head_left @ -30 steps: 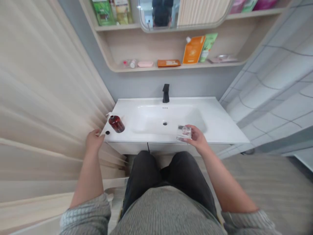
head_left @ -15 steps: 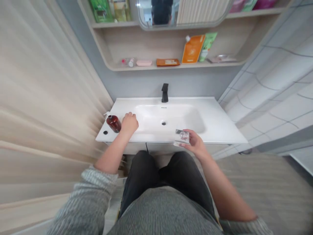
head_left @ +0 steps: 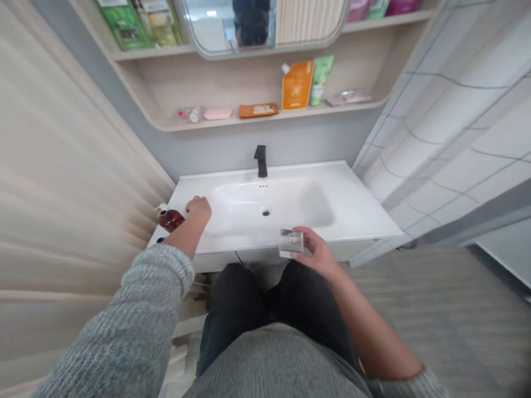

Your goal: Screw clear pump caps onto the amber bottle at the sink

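Note:
My left hand [head_left: 199, 209] is over the left side of the white counter, at the edge of the basin. Its fingers are curled in and face down, and anything inside them is hidden. Just left of it is a brown pump bottle [head_left: 171, 220] with a white pump top, partly covered by my forearm. At the counter's front edge my right hand [head_left: 316, 251] grips a small clear box [head_left: 291, 241] by its right side, thumb and fingers on opposite edges. What the box contains is too blurred to name.
A black faucet [head_left: 261, 161] stands behind the white basin [head_left: 238, 213]. The wall shelf [head_left: 174, 126] above carries an orange pouch [head_left: 297, 85], a green tube [head_left: 320, 82], a pink case [head_left: 218, 113] and an orange packet [head_left: 258, 110]. A pale curtain [head_left: 62, 193] borders the left.
The view has turned, so the sink and shelf sit further left. My left hand stays curled near the pump bottle, with more forearm over it. The right hand still holds the clear box.

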`<state>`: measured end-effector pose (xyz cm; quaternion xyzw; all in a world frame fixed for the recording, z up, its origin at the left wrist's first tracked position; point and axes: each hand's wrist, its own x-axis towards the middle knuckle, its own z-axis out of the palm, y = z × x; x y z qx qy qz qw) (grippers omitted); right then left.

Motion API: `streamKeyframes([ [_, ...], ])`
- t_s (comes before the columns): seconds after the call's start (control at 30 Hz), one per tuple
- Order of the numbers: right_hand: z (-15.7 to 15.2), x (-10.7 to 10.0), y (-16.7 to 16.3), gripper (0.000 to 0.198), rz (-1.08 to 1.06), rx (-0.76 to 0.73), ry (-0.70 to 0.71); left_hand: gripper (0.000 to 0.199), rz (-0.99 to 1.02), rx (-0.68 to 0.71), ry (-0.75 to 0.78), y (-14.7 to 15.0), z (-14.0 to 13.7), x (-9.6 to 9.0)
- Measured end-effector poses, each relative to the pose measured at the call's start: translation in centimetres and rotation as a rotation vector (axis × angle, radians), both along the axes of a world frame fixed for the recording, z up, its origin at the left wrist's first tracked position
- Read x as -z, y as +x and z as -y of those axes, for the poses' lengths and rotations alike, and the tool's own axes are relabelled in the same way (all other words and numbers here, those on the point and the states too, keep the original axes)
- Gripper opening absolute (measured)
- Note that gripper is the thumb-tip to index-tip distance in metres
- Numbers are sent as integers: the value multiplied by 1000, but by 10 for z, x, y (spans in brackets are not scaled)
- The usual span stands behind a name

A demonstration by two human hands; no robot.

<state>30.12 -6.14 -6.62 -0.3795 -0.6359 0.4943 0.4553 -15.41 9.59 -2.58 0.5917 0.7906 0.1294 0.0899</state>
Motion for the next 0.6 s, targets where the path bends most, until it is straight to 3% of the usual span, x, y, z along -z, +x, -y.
streamKeyframes([
  [0.17, 0, 5, -4, 76, -32, -6, -30, 28, -55, -121, -40, -1, 6, -1],
  [0.43, -1, 7, -9, 81, -69, 7, -38, 42, -26, 3, 87, 17, 32, -18],
  [0.5, 0, 5, -11, 81, -78, 10, -41, 40, 106, 22, 147, 35, 42, -27],
  [0.6, 3, 1, -14, 80, -80, 0, -54, 34, 467, 118, 224, 67, 68, -44],
])
